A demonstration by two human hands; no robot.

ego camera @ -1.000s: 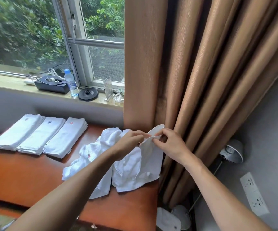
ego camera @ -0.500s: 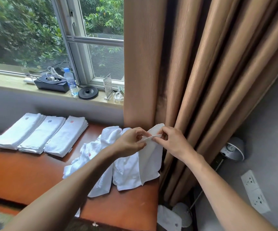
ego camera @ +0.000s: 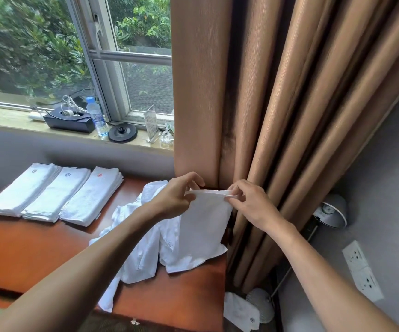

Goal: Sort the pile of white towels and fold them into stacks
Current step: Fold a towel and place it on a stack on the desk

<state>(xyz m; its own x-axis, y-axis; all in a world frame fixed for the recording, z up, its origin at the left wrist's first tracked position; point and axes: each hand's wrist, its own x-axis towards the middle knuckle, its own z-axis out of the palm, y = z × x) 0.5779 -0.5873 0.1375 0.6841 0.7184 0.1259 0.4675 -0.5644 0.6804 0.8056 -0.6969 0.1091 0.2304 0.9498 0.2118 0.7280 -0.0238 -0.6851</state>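
Currently the left hand [ego camera: 176,197] and the right hand [ego camera: 253,207] each keep a narrow pinch grip on the top edge of one white towel [ego camera: 205,226]. It hangs above the loose pile [ego camera: 145,236] at the right end of the desk [ego camera: 26,255]. A slack pinch at either corner would probably drop the towel. The desk's right edge lies just beside it, so the towel could slide to the floor, where a fallen towel [ego camera: 239,312] already lies. One piece of the pile hangs over the front edge and may be dragged off if the lifted towel snags it. The curtain [ego camera: 265,116] hangs just behind both hands and limits movement rearward and rightward. Three folded stacks [ego camera: 54,190] occupy the far left of the desk. The brown surface in front of them appears the likeliest room for laying the towel flat.
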